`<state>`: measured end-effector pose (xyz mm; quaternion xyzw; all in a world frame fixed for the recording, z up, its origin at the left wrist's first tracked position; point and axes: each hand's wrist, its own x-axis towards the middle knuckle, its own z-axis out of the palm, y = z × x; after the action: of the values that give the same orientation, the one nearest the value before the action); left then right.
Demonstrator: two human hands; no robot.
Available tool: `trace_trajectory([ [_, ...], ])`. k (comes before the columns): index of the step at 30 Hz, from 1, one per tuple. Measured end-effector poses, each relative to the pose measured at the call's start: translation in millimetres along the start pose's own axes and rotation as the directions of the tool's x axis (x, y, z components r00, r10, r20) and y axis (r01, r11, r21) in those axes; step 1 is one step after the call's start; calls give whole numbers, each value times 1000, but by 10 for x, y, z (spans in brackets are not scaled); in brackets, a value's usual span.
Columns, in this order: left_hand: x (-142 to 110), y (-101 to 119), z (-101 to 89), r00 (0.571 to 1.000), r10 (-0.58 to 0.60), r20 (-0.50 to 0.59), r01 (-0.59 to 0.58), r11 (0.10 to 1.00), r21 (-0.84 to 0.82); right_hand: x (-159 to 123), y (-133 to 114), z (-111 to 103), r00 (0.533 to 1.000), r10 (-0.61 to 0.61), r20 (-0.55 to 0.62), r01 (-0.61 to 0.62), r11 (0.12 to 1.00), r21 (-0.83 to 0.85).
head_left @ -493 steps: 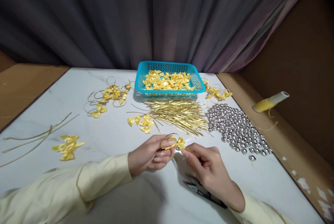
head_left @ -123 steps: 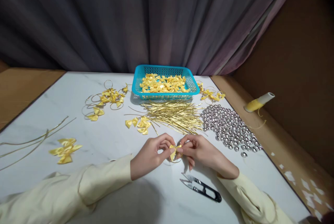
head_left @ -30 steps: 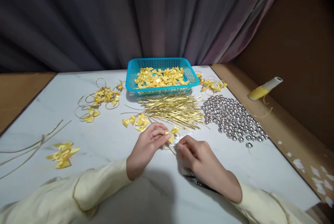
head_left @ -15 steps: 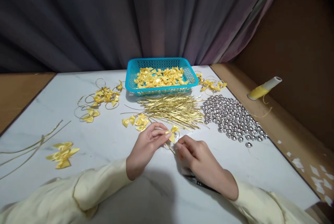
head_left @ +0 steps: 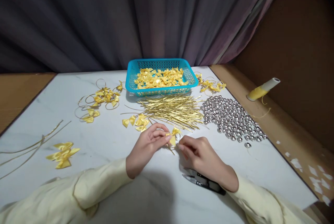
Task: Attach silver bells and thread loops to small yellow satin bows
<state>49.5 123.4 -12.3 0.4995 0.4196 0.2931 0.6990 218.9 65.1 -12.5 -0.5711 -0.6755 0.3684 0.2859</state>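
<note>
Far to the left of the blue plastic basket (head_left: 163, 89) lie some long gold wires (head_left: 42, 140), on the white table (head_left: 141, 199). Next come some shiny yellow ribbon bows (head_left: 63, 156) in a bunch, also left of the basket and nearer the person. A messy heap of yellow bows with gold rings and silver beads (head_left: 105, 96) sits just left of the basket.

A few loose yellow bows (head_left: 142, 121) lie in front of the basket's left side. The left hand (head_left: 146, 145) grips one yellow ribbon bow with a thin gold ring (head_left: 173, 141), in front of the basket. Behind it is a big pile of shiny gold strips (head_left: 174, 111).

The right hand (head_left: 206, 154) is closed in a pinch beside that bow. I can't tell if something thin is in it. It has just shifted a little, so more of the black snips (head_left: 218, 189) shows under it. The snips lie on the table, and no fingers grip them.

Round silver beads (head_left: 232, 118) are spread in front and to the right of the basket.
</note>
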Motion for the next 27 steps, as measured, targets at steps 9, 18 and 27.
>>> trace_trajectory([
  [9, 14, -1, -11, 1000, 27, -4, -27, 1000, 7, -25, -54, -2, 996, 84, 4, -84, 994, 76],
  [18, -6, 27, 1, 999, 28, -16, -27, 999, 41, -17, -44, 34, 994, 97, 49, -105, 969, 221],
  [27, -16, 30, 24, 999, 49, -1, -48, 997, 65, -17, -62, 43, 991, 116, 65, -130, 950, 284],
])
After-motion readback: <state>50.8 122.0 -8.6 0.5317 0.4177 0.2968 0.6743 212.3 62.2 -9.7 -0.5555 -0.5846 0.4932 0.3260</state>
